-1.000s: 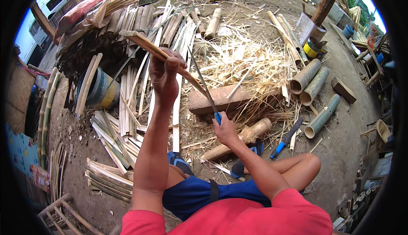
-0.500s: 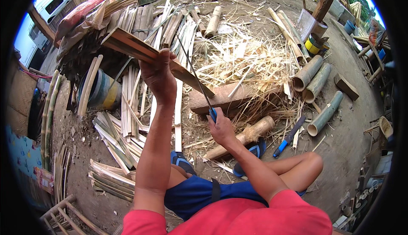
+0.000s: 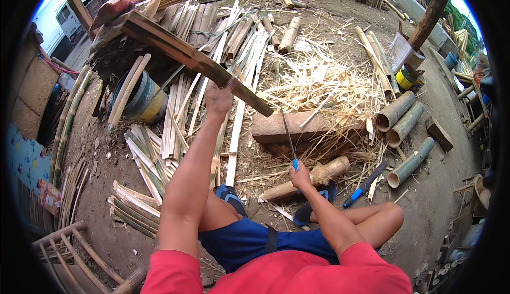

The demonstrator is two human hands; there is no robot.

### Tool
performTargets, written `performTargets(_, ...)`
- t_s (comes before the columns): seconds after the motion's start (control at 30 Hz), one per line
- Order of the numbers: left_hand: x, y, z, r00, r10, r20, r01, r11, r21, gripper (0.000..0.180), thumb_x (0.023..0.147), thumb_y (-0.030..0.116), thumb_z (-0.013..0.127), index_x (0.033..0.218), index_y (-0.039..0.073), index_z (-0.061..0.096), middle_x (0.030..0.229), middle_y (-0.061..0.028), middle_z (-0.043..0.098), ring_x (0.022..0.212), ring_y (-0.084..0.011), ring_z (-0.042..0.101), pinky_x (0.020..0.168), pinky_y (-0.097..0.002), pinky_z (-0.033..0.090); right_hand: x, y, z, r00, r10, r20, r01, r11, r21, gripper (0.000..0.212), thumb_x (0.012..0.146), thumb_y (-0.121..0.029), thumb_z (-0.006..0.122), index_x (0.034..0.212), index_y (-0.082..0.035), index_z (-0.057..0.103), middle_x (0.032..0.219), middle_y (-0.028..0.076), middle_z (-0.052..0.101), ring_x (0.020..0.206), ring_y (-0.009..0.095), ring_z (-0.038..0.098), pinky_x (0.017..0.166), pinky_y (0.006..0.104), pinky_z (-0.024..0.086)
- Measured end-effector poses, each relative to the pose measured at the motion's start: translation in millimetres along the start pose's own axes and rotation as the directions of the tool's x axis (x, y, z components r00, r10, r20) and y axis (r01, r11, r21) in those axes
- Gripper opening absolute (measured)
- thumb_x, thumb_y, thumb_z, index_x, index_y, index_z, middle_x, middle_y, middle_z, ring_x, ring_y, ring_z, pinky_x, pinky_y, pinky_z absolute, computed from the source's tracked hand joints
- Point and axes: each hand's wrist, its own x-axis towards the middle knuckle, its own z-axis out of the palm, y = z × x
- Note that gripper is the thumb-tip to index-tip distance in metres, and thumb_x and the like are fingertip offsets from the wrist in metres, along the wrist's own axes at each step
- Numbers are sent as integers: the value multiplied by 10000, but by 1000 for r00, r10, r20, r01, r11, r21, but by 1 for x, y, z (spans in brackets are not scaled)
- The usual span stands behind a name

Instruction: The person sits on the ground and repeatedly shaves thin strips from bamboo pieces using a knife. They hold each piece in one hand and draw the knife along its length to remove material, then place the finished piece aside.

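My left hand (image 3: 219, 100) is closed around a long, flat bamboo slat (image 3: 186, 55), gripping it below its middle. The slat slants from the upper left down to the right. Its lower end comes close to a brown wooden block (image 3: 281, 126) on the ground. My right hand (image 3: 300, 177) grips a long, thin-bladed knife (image 3: 290, 137) by its blue handle. The blade points away from me, its tip just right of the slat's lower end. Near my feet, a cut bamboo pole (image 3: 332, 170) lies with frayed fibres at one end.
Pale shavings (image 3: 319, 81) heap up behind the block. Split strips (image 3: 247, 97) lie at left, beside a bucket (image 3: 154, 105). Bamboo tubes (image 3: 409, 164) and a second blue-handled tool (image 3: 366, 185) rest at right. A wooden post (image 3: 433, 12) stands far right.
The knife blade has come down from beside the slat and now sits lower, past its end. My right hand has moved right and nearer to me. The view has shifted slightly.
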Motion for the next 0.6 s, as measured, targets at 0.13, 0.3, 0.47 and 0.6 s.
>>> performTargets(0.13, 28, 23, -97, 926, 236, -294, -342, 855, -390, 447, 862, 298, 798, 1090, 48, 506, 907, -18, 647, 799, -105, 569, 762, -258, 463, -15, -10, 4, 993, -114, 30, 114, 993, -21, 285, 919, -279, 631, 1047, -34, 560, 928, 266, 667, 924, 476, 638, 798, 507, 495)
performTargets(0.3, -96, -92, -157, 812, -254, -525, 327, 944, 49, 639, 809, 156, 748, 1309, -42, 404, 1149, -182, 588, 1048, -297, 585, 970, -391, 445, -19, -59, 27, 953, -236, 191, 261, 958, -119, 277, 927, -285, 635, 1035, -42, 556, 882, 237, 657, 869, 449, 635, 775, 487, 487)
performTargets(0.47, -201, -170, -237, 441, -397, -805, 669, 743, 1, 698, 724, 192, 705, 1284, -53, 367, 1137, -270, 570, 1032, -421, 593, 937, -464, 469, -29, -109, 55, 852, -299, 430, 405, 897, -179, 279, 934, -285, 641, 1038, -38, 565, 866, 246, 646, 832, 454, 619, 734, 491, 472)
performTargets(0.6, -268, -174, -301, 232, -516, -825, 799, 585, -141, 643, 722, 218, 745, 1210, -13, 396, 1121, -248, 584, 1046, -384, 611, 911, -474, 486, -32, -127, 84, 740, -314, 595, 486, 861, -150, 310, 929, -297, 649, 1047, -20, 577, 873, 262, 654, 843, 459, 632, 747, 499, 483)
